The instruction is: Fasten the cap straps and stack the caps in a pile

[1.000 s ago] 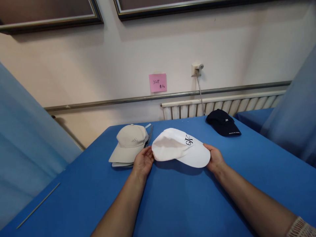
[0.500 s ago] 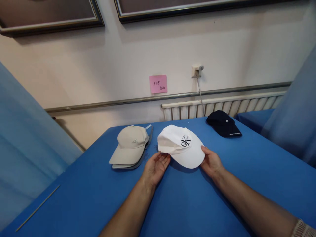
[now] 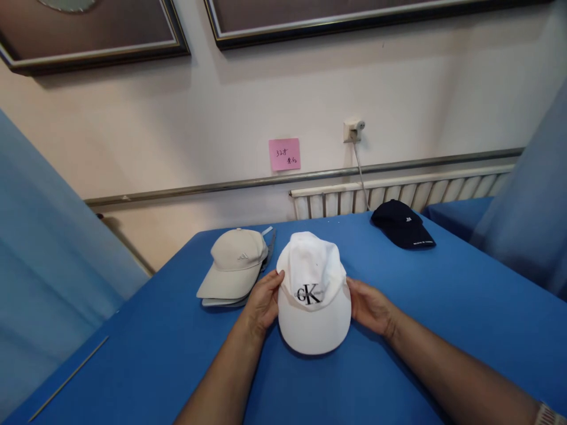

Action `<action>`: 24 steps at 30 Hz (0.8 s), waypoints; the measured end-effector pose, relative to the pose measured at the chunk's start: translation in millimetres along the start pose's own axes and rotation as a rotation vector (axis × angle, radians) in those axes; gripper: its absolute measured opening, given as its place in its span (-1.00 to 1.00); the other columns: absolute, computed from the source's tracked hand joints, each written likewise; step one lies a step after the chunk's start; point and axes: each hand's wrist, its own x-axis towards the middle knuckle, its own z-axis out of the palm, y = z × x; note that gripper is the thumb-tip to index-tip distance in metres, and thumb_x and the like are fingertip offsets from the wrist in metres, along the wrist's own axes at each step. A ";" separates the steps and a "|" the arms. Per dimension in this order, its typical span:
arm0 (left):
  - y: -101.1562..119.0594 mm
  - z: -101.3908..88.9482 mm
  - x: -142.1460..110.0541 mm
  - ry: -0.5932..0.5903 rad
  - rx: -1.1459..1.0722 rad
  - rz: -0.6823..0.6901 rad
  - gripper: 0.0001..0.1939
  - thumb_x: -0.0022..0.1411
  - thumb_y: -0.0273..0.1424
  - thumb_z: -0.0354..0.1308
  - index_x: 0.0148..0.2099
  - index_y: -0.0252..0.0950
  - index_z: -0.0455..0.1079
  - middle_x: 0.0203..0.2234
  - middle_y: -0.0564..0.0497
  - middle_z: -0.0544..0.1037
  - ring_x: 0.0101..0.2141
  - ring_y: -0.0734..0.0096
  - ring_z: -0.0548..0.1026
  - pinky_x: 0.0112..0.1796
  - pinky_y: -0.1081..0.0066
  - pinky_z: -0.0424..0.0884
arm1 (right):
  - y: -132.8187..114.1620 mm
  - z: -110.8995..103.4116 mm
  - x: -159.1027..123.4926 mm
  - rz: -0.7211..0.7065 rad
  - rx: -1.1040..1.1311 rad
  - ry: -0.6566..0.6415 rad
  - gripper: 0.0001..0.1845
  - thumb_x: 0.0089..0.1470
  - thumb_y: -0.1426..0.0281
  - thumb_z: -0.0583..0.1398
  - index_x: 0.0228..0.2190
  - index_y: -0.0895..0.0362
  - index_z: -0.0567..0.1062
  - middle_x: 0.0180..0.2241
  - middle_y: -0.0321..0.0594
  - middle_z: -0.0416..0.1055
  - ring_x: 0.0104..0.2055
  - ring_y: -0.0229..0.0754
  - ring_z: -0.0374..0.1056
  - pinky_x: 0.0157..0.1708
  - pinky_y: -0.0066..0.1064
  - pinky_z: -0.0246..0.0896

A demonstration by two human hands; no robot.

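A white baseball cap (image 3: 315,321) with dark letters on its front is between my hands, its brim pointing toward me. My left hand (image 3: 264,299) grips its left side, thumb on top and the other fingers partly hidden by the cap. On the opposite side my right hand (image 3: 371,306) holds the edge near where brim and crown meet; its fingertips are behind the cap. Just left of my left hand lies a beige baseball cap (image 3: 234,260), stacked on greyish caps that show only at the edges. A dark navy cap (image 3: 398,223) rests at the far right.
A blue-covered table (image 3: 177,360) carries the caps. A thin stick (image 3: 68,378) lies along its left edge. Behind stand a white radiator (image 3: 336,202), a metal rail (image 3: 212,188) and a wall socket (image 3: 353,131) with a cord. Blue curtains (image 3: 48,254) hang on both sides.
The white cap has turned so its brim, earlier toward the lower right, now points at me, and it sits slightly nearer. My right hand has moved left and a little down with it.
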 end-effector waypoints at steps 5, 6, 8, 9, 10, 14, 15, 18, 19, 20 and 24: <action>-11.2 -3.5 4.5 0.032 0.034 -0.014 -0.88 0.14 -0.53 0.25 -0.22 -0.38 0.44 -0.42 -0.06 0.61 -0.43 0.36 0.57 -0.33 0.42 0.50 | -7.7 -15.7 10.7 -0.141 -0.006 0.150 -0.69 -0.08 0.51 0.30 -0.21 0.14 0.54 -0.26 -0.20 0.58 -0.25 -0.14 0.48 -0.16 -0.33 0.34; -12.2 -3.7 5.4 0.040 -0.002 -0.014 -0.89 0.16 -0.53 0.24 -0.21 -0.37 0.44 -0.41 -0.05 0.61 -0.41 0.36 0.57 -0.30 0.42 0.50 | -8.2 -18.3 12.4 -0.168 0.008 0.172 -0.68 -0.10 0.55 0.28 -0.22 0.14 0.54 -0.27 -0.21 0.58 -0.25 -0.14 0.48 -0.16 -0.33 0.35; -12.5 -3.0 6.4 0.020 -0.072 -0.050 -0.87 0.20 -0.50 0.21 -0.16 -0.36 0.44 -0.38 -0.04 0.62 -0.37 0.35 0.58 -0.23 0.38 0.50 | -7.3 -21.5 15.1 -0.211 0.063 0.212 -0.67 -0.14 0.61 0.21 -0.26 0.14 0.54 -0.27 -0.22 0.58 -0.22 -0.12 0.48 -0.12 -0.32 0.35; -12.4 -2.2 6.4 -0.005 -0.098 -0.077 -0.85 0.22 -0.48 0.19 -0.14 -0.36 0.43 -0.37 -0.04 0.62 -0.35 0.33 0.59 -0.20 0.36 0.50 | -6.3 -22.4 16.2 -0.223 0.094 0.235 -0.66 -0.15 0.62 0.18 -0.28 0.14 0.54 -0.28 -0.22 0.58 -0.21 -0.11 0.48 -0.11 -0.30 0.36; -12.3 -0.9 6.2 -0.031 -0.119 -0.097 -0.84 0.24 -0.47 0.16 -0.11 -0.36 0.43 -0.36 -0.05 0.62 -0.33 0.33 0.59 -0.17 0.34 0.49 | -5.2 -23.2 17.2 -0.230 0.122 0.264 -0.67 -0.16 0.62 0.16 -0.30 0.15 0.53 -0.30 -0.21 0.58 -0.21 -0.10 0.48 -0.11 -0.28 0.37; -16.5 7.0 3.6 -0.114 -0.154 -0.127 -0.82 0.28 -0.45 0.10 -0.09 -0.36 0.43 -0.29 -0.05 0.62 -0.27 0.35 0.58 -0.10 0.35 0.45 | -6.9 -32.1 22.6 -0.281 0.189 0.404 -0.71 -0.15 0.58 0.09 -0.36 0.14 0.51 -0.39 -0.18 0.56 -0.21 -0.03 0.48 -0.16 -0.18 0.43; -19.1 9.2 2.6 -0.132 -0.133 -0.149 -0.82 0.28 -0.44 0.10 -0.09 -0.37 0.43 -0.27 -0.07 0.62 -0.26 0.34 0.58 -0.10 0.35 0.44 | -9.9 -36.9 24.3 -0.304 0.206 0.445 -0.71 -0.16 0.57 0.08 -0.36 0.14 0.51 -0.41 -0.18 0.56 -0.22 -0.02 0.49 -0.17 -0.16 0.44; -30.0 14.8 -0.9 -0.169 0.016 -0.226 -0.78 0.24 -0.41 0.17 -0.08 -0.40 0.43 -0.21 -0.15 0.60 -0.24 0.28 0.57 -0.14 0.33 0.44 | -23.1 -55.3 29.3 -0.389 0.274 0.569 -0.68 -0.17 0.55 0.06 -0.34 0.12 0.49 -0.46 -0.19 0.55 -0.27 -0.03 0.50 -0.21 -0.14 0.46; -34.1 16.2 -2.0 -0.178 0.070 -0.245 -0.77 0.22 -0.41 0.21 -0.08 -0.39 0.43 -0.21 -0.16 0.60 -0.23 0.27 0.57 -0.15 0.33 0.44 | -27.4 -61.2 30.6 -0.420 0.285 0.589 -0.67 -0.16 0.55 0.05 -0.32 0.11 0.49 -0.45 -0.20 0.55 -0.29 -0.04 0.50 -0.21 -0.14 0.46; -37.9 17.3 -3.0 -0.185 0.113 -0.256 -0.76 0.19 -0.42 0.24 -0.08 -0.38 0.42 -0.22 -0.15 0.60 -0.23 0.27 0.57 -0.15 0.33 0.44 | -30.9 -66.1 31.7 -0.448 0.285 0.594 -0.65 -0.16 0.55 0.05 -0.30 0.10 0.48 -0.44 -0.21 0.55 -0.30 -0.05 0.50 -0.22 -0.14 0.46; -46.8 19.6 -4.4 -0.158 0.175 -0.238 -0.75 0.11 -0.43 0.33 -0.15 -0.35 0.43 -0.30 -0.09 0.59 -0.29 0.34 0.56 -0.18 0.35 0.42 | -31.6 -70.0 33.8 -0.455 0.289 0.596 -0.67 -0.14 0.55 0.06 -0.29 0.10 0.48 -0.44 -0.22 0.56 -0.34 -0.08 0.49 -0.28 -0.21 0.47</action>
